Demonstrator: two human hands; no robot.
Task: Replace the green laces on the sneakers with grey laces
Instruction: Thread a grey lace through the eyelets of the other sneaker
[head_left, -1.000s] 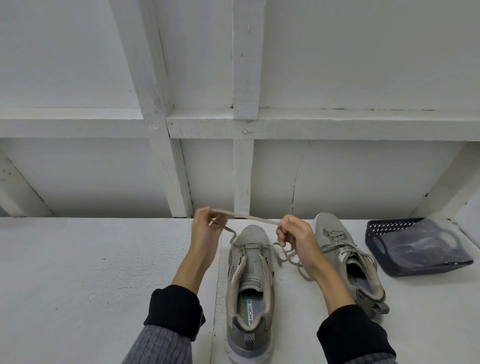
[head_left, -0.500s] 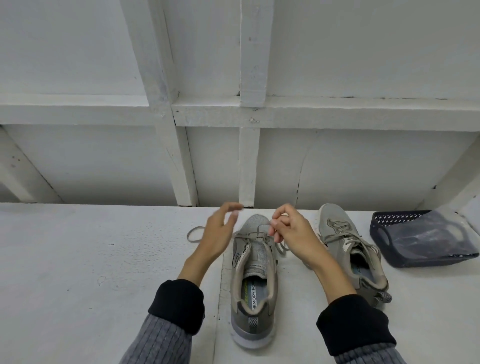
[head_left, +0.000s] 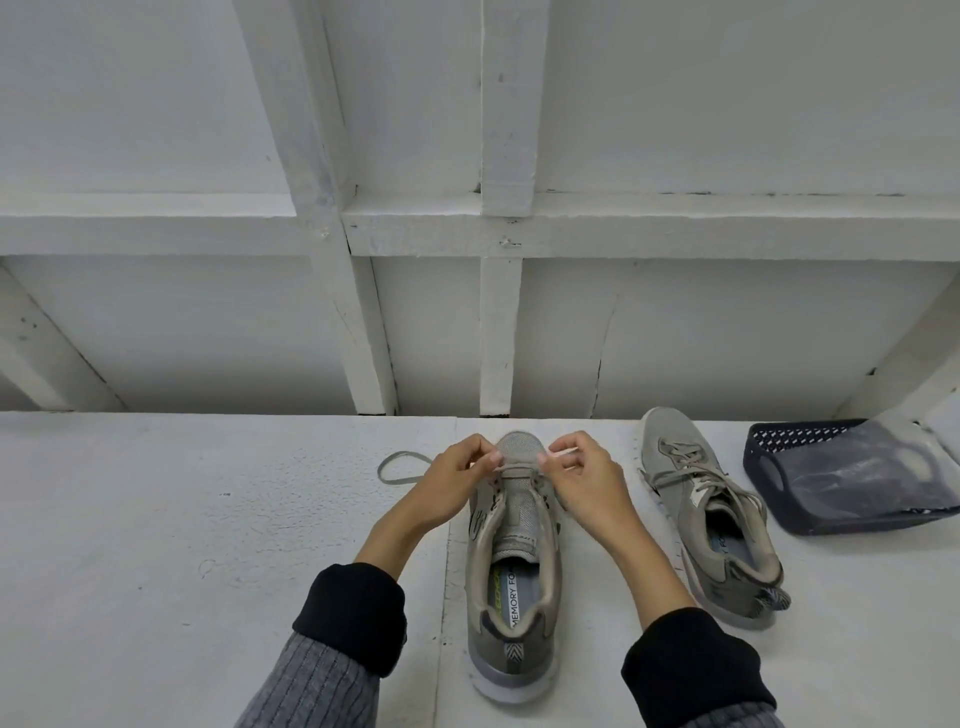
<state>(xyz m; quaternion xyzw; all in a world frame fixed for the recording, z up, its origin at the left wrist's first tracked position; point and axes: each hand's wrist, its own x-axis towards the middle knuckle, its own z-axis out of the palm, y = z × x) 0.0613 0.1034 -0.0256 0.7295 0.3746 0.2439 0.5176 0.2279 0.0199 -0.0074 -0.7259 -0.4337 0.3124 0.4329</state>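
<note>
Centrally, low in the frame, a grey sneaker (head_left: 511, 561) is set toe-away on the white surface (head_left: 156, 545). Its grey lace (head_left: 402, 470) is pinched near the toe by the left hand (head_left: 457, 480) and the right hand (head_left: 582, 480), fingers curled, one at each side; a loop is trailed to the left. A second, laced sneaker (head_left: 711, 514) is seen at right, beside a dark basket (head_left: 769, 467).
</note>
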